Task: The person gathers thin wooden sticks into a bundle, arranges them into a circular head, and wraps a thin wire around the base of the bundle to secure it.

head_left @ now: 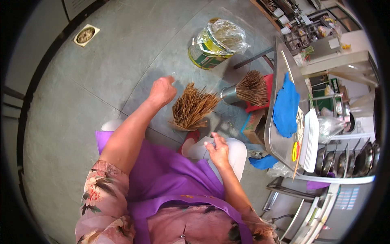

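My left hand (163, 91) is raised over the floor on the far left side of a bundle of brown dried stalks (194, 106). Its fingers are curled in toward the thumb, and whatever they may pinch is too small to make out. Above my right knee hovers my right hand (218, 150), thumb and fingers apart, holding nothing. The stalk bundle fans out between my hands, in front of my lap. Farther right, a metal can (230, 94) lies tilted with a second sheaf of thin brown stalks (252, 88) spreading from it.
A green and yellow bucket (211, 59) lined with clear plastic stands ahead. On the right, a metal table (280, 61) carries a blue cloth (287, 106) and yellow-handled scissors (295, 151). Below it are a red stool (266, 90) and a cardboard box (255, 124).
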The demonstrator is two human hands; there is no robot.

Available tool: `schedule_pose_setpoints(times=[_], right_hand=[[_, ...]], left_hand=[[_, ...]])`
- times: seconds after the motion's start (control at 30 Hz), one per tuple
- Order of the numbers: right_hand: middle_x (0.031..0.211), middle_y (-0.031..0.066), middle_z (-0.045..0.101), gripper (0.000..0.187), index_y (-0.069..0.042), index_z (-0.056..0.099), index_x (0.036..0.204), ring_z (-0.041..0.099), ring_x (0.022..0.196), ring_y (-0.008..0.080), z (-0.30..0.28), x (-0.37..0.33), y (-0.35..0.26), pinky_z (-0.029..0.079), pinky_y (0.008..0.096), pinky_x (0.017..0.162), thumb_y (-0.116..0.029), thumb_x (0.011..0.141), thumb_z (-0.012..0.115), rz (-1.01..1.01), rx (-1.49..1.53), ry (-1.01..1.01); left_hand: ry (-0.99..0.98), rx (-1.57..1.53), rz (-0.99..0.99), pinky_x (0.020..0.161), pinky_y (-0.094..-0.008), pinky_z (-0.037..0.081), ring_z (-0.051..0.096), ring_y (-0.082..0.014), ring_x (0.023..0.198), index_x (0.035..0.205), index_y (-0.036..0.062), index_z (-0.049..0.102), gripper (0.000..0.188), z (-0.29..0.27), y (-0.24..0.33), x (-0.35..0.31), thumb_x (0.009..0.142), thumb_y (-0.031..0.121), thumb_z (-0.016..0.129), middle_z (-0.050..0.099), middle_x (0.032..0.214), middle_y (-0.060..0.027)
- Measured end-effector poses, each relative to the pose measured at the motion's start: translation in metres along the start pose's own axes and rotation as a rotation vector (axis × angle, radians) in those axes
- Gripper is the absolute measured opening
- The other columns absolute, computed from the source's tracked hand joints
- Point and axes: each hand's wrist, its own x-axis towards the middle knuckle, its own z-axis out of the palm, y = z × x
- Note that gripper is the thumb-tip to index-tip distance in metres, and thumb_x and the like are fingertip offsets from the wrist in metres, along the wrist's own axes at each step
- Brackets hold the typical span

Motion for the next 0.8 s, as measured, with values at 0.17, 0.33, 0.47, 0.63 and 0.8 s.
schedule_pose_setpoints(times=[0.17,0.33,0.47,0.63,0.8], right_hand=[[0.110,0.0201,0.048,0.042,-0.004,0.051,0.108,0.044,0.101,0.0371,-0.002,0.060,-0.036,0.039,0.0411,0.085,-0.028,0.075,0.062,-0.409,-0.320,0.281],[0.111,0.0175,0.049,0.039,-0.006,0.055,0.104,0.040,0.109,0.0360,0.014,0.112,-0.065,0.035,0.0429,0.089,-0.033,0.077,0.057,-0.471,-0.421,0.160],[0.112,0.0124,0.050,0.033,-0.008,0.057,0.102,0.039,0.113,0.0334,0.026,0.120,-0.046,0.035,0.0436,0.090,-0.031,0.078,0.054,-0.416,-0.543,0.076],[0.111,0.0101,0.051,0.030,-0.006,0.057,0.101,0.039,0.112,0.0319,0.013,0.092,-0.023,0.035,0.0414,0.090,-0.025,0.079,0.052,-0.392,-0.515,0.077],[0.106,0.0145,0.050,0.030,-0.004,0.054,0.101,0.041,0.107,0.0364,0.018,0.037,-0.002,0.034,0.0421,0.091,-0.020,0.077,0.056,-0.437,-0.511,0.186]], left_hand=[[-0.008,-0.241,0.058,0.074,-0.0393,0.045,0.057,-0.0357,0.086,0.097,0.0000,0.058,0.031,-0.021,-0.001,0.005,0.068,0.012,0.053,0.058,0.087,-0.0239],[0.004,-0.400,0.039,0.066,-0.0347,0.045,0.056,-0.0276,0.073,0.099,-0.0009,0.056,0.032,-0.031,0.004,0.007,0.069,0.010,0.057,0.059,0.079,-0.0193],[-0.024,-0.410,0.049,0.054,-0.0284,0.043,0.051,-0.0126,0.053,0.104,-0.0024,0.054,0.033,-0.031,0.001,0.009,0.072,0.007,0.055,0.059,0.070,-0.0114],[-0.021,-0.393,0.058,0.057,-0.0294,0.043,0.051,-0.0140,0.056,0.104,-0.0020,0.054,0.034,-0.033,0.004,0.005,0.071,0.006,0.057,0.058,0.068,-0.0103],[-0.008,-0.269,0.168,0.061,-0.0304,0.044,0.053,-0.0170,0.061,0.103,-0.0020,0.055,0.034,-0.033,0.007,-0.003,0.070,0.006,0.058,0.056,0.065,-0.0105]])
